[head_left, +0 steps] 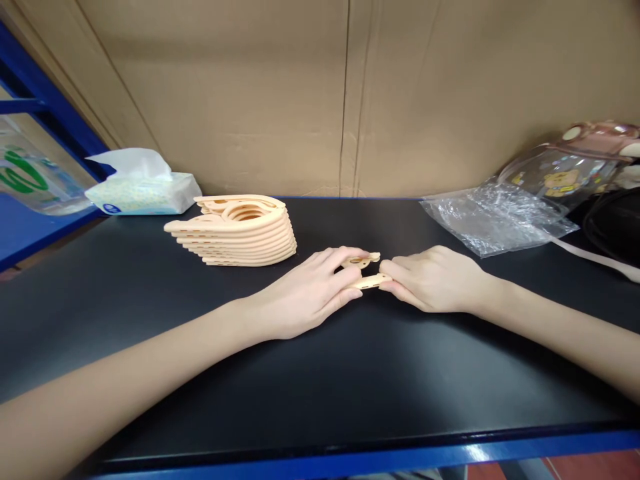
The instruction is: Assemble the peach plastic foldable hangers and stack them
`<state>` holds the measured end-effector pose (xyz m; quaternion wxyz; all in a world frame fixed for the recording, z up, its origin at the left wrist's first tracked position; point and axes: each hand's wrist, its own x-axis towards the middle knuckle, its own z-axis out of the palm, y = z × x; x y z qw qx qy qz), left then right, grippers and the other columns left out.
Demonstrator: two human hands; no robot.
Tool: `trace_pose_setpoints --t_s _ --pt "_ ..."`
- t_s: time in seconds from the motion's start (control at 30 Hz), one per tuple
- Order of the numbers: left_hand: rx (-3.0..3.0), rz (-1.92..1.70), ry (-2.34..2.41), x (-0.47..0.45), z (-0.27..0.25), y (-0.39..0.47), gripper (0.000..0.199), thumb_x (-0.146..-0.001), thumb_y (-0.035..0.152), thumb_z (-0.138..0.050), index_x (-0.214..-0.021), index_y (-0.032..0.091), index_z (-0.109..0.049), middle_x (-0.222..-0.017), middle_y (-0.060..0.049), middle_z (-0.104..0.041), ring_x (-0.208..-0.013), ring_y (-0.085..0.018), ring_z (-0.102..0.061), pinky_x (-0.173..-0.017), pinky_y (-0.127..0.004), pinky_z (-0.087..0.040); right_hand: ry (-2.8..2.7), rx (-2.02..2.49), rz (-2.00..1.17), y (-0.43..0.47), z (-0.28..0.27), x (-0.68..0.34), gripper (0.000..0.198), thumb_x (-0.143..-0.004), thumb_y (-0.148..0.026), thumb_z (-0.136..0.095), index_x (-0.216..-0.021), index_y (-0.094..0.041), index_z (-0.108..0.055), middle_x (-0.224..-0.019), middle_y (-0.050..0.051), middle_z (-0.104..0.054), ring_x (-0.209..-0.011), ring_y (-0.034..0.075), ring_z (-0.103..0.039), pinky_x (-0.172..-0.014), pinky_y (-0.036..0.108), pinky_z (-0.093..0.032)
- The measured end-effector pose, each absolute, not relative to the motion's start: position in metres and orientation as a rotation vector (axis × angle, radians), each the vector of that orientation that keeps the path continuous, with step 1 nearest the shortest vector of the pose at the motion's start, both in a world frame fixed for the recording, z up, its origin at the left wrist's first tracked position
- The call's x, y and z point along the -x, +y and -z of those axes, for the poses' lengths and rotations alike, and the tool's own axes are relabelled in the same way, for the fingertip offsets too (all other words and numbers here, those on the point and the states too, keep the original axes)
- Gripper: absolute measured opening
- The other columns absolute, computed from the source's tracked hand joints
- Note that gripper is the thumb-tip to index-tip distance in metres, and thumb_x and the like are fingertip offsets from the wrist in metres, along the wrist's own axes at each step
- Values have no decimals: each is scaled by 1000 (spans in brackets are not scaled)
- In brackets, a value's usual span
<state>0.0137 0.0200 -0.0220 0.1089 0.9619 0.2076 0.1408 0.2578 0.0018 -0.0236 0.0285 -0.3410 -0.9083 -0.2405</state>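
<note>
Low over the black table, my left hand (315, 290) is closed around a beige plastic folding hanger (369, 283), its fingers covering most of it. From the other side, my right hand (433, 279) pinches the near arm's tip between thumb and bent fingers. The hanger's two arms point to the right with a gap between them. Left of my hands stands a neat stack of matching folded hangers (240, 233), several layers high, their curved ends facing right.
A tissue pack (145, 190) sits at the back left beside a blue metal frame (50, 87). Crinkled clear plastic bags (493, 217) and a clear bottle with a brown lid (560, 173) lie at the back right. Cardboard (260, 93) walls off the back of the table (350, 387).
</note>
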Motion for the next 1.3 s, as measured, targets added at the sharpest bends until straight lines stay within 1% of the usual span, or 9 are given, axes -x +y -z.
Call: trace_pose_setpoints --t_s 0.23,0.37,0.43,0.5,0.67,0.77,0.93,1.3 --pt "-2838 -447 645 -13 23 22 26 -101 31 -33 -110 20 -54 -143 -9 -39 -129 -23 -40 -106 -41 -39 -2777 1078 599 3 21 -257 48 -102 -41 -16 -85 -16 -53 -66 2 -62 -47 13 -55 -46 28 -15" --pt "-2860 -453 699 -14 23 21 27 -100 32 -33 -114 19 -52 -143 -10 -39 -128 -24 -40 -104 -43 -40 -2762 1186 471 4 20 -259 49 -101 -46 -14 -81 -18 -49 -63 1 -60 -47 13 -53 -47 28 -17" --pt "-2861 -466 715 -14 23 21 27 -100 32 -33 -113 19 -53 -143 -10 -39 -128 -25 -41 -103 -44 -41 -2753 1265 389 4 19 -259 49 -100 -49 -14 -80 -19 -46 -62 0 -59 -46 14 -51 -48 28 -17" --pt "-2851 -476 730 -13 22 21 26 -100 31 -34 -108 19 -55 -143 -9 -39 -127 -25 -42 -102 -44 -42 -2727 1342 239 4 18 -258 46 -99 -51 -16 -79 -21 -43 -60 -1 -56 -45 14 -47 -48 28 -18" --pt "-2839 -498 745 -12 23 22 23 -99 30 -36 -101 20 -56 -144 -7 -39 -129 -25 -40 -102 -45 -41 -2567 1427 -286 2 16 -252 36 -98 -50 -27 -76 -23 -33 -57 -5 -43 -48 13 -39 -51 26 -23" --pt "-2833 -514 754 -12 23 23 23 -99 31 -36 -102 20 -57 -144 -7 -39 -129 -25 -39 -102 -46 -41 -2491 1397 -462 2 17 -250 35 -98 -50 -31 -75 -23 -30 -58 -6 -38 -49 12 -36 -51 26 -24" --pt "-2827 -495 796 -13 22 22 24 -99 32 -36 -102 19 -56 -144 -8 -38 -129 -25 -39 -102 -46 -41 -2421 1406 -514 3 19 -250 34 -98 -49 -33 -75 -23 -30 -59 -7 -35 -50 12 -34 -51 26 -24" --pt "-2840 -521 793 -12 21 21 23 -99 33 -37 -98 20 -56 -143 -9 -39 -130 -26 -39 -103 -48 -40 -2372 1431 -518 -3 15 -244 31 -97 -46 -37 -77 -23 -32 -56 -7 -37 -48 12 -35 -49 25 -25"
